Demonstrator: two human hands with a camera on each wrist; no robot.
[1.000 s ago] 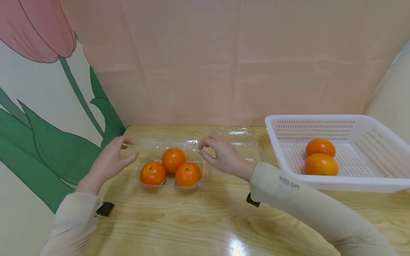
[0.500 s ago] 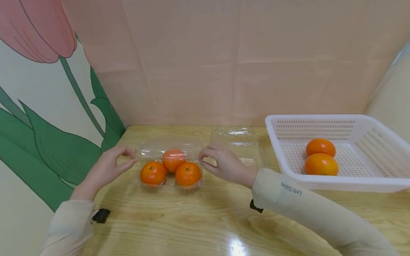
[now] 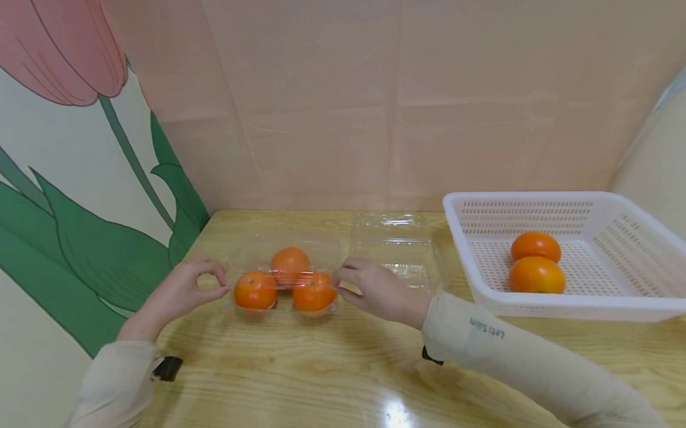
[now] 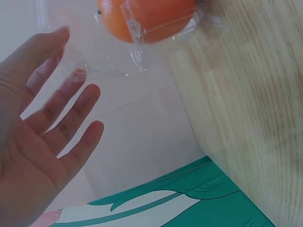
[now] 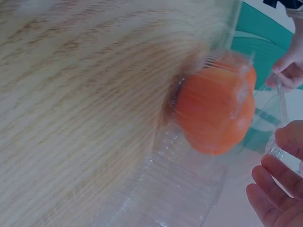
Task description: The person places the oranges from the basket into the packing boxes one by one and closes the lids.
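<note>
In the head view a clear plastic clamshell box [image 3: 267, 315] holds three orange fruits that look like mandarins: a left one [image 3: 255, 291], a rear one [image 3: 290, 266] and a right one [image 3: 314, 293]. Its clear lid [image 3: 286, 243] stands tilted over them, not flat on the base. My left hand [image 3: 186, 290] pinches the lid's left edge between thumb and fingertips. At the opposite edge my right hand [image 3: 376, 288] pinches the lid the same way. Both wrist views show thumb and finger at the lid edge, the other fingers apart.
A second clear plastic container [image 3: 400, 253] lies on the wooden table [image 3: 305, 384], just behind the right hand. Further right stands a white perforated basket [image 3: 592, 301] with two orange fruits [image 3: 537, 275] in it. A pink cloth backdrop [image 3: 326, 111] rises behind the table.
My left hand has gone from spread fingers to a pinch on the lid. The lid has swung forward and down over the fruits, and both hands have come slightly nearer.
</note>
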